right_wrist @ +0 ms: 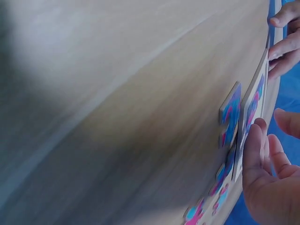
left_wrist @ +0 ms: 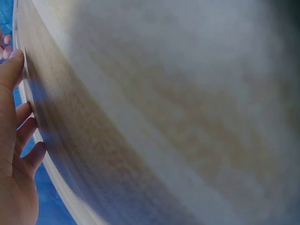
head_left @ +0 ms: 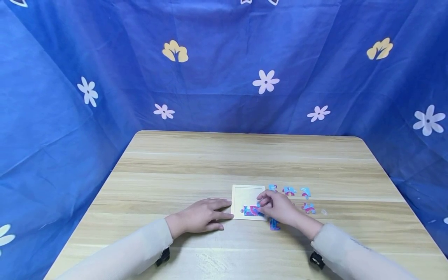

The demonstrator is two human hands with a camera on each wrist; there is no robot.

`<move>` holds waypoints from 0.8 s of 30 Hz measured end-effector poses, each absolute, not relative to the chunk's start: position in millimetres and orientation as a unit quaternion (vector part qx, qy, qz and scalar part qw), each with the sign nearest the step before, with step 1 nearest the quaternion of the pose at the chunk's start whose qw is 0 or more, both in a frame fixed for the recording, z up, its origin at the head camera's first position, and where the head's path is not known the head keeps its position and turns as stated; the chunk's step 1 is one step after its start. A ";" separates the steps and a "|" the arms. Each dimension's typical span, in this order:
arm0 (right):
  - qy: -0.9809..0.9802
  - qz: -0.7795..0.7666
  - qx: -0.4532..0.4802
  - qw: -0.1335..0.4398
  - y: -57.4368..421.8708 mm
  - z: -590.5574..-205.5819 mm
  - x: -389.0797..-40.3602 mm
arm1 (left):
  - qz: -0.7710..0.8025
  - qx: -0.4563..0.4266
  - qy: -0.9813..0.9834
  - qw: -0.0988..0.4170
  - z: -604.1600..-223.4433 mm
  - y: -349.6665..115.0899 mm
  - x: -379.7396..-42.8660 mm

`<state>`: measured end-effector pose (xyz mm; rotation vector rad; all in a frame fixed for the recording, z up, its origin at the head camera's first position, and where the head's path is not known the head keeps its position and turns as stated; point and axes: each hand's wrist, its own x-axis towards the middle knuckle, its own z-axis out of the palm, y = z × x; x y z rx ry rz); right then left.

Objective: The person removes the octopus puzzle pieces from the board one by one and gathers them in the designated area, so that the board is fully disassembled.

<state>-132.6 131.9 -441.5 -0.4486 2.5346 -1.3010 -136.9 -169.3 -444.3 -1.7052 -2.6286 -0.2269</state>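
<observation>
A cream square puzzle tray [head_left: 247, 194] lies on the table, with joined blue, pink and purple jigsaw pieces [head_left: 249, 210] along its lower part. My left hand [head_left: 201, 216] lies palm down to the left, its spread fingers touching the tray's left edge. Over the right side of the tray, my right hand [head_left: 280, 209] has bent fingers and appears to pinch a blue jigsaw piece [head_left: 258, 203] beside the joined ones; the fingers hide most of it. In the right wrist view, the fingertips [right_wrist: 255, 133] are close against the tray [right_wrist: 255, 89].
Several loose jigsaw pieces lie right of the tray, among them one at the top [head_left: 289, 190], one further right [head_left: 308, 208] and one below my right hand [head_left: 274, 224]. A small clear scrap [head_left: 324, 212] sits beyond them. Blue flowered cloth [head_left: 224, 77] hangs behind the wooden table [head_left: 175, 167].
</observation>
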 end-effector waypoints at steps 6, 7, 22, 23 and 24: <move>0.869 -0.453 -0.152 0.130 118.4 -441.9 -133.6 | -0.072 -0.543 -0.837 0.000 -444.9 -169.6 -137.4; 0.870 -0.451 -0.152 0.131 116.6 -442.2 -133.9 | -0.072 -0.543 -0.837 0.001 -444.9 -169.7 -137.5; 0.873 -0.422 -0.198 0.146 103.1 -444.0 -136.0 | -0.079 -0.546 -0.834 0.006 -445.9 -170.8 -138.4; 0.873 -0.422 -0.197 0.148 102.5 -444.0 -136.0 | -0.079 -0.546 -0.834 0.007 -445.9 -170.8 -138.4; 0.873 -0.421 -0.195 0.150 101.9 -444.2 -136.0 | -0.080 -0.547 -0.833 0.008 -445.7 -170.8 -138.4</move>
